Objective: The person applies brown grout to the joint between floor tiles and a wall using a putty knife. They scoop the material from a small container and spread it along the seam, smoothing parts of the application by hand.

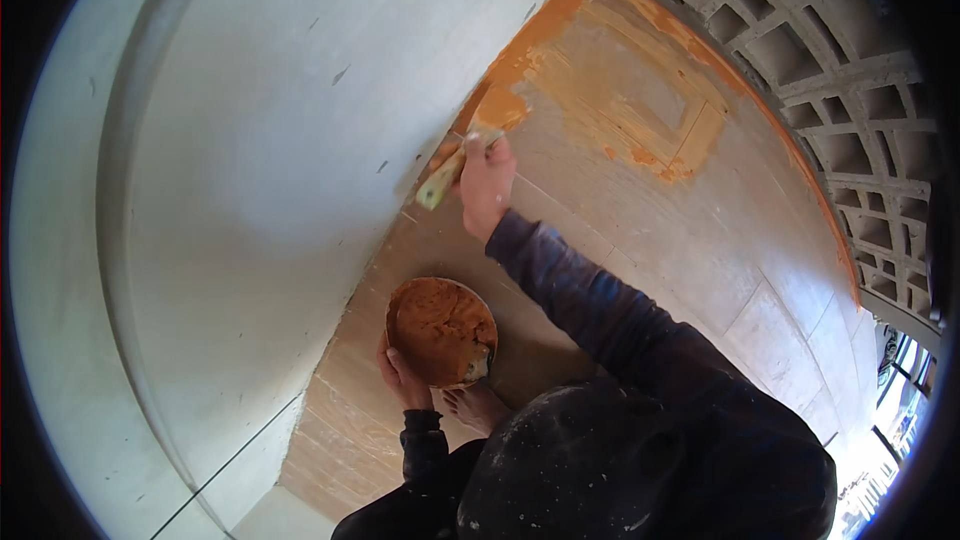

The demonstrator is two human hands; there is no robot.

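Note:
My right hand (485, 180) is closed on a brush-like tool with a pale greenish handle (436, 188), its working end at the orange coating (500, 105) where the tiled floor meets the white wall. My left hand (402, 370) grips the side of a round tub (432, 330) of thick orange-brown paste, with a pale piece of something (476, 365) at its right inside edge. My bare foot (475, 410) shows just below the tub.
A white wall (260, 160) runs along the left, with a thin dark line (225, 465) low on it. A concrete lattice block wall (800, 60) borders the right. The floor (740, 280) carries an orange strip along that edge and an orange-smeared patch (640, 90) at the far end.

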